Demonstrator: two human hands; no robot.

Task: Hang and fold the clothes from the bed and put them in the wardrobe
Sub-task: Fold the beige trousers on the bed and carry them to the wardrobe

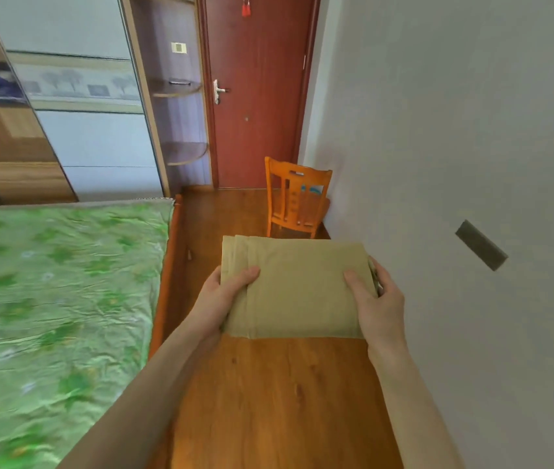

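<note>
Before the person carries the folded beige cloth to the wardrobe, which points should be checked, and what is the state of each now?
1. Left hand grips the folded beige cloth: ok.
2. Right hand grips its other side: ok.
3. Fold stays neat, no loose end hanging: ok.
4. Floor ahead free beside the bed: ok; the chair stands by the wall.
5. Wardrobe open on the left side: ok.
6. Free shelf space inside: cannot tell.

Matt khaki cloth, folded (pixel 297 286); glossy varnished wood floor (pixel 269 401); crinkled green bedsheet (pixel 59 299); lacquered wooden chair (pixel 296 198).
</note>
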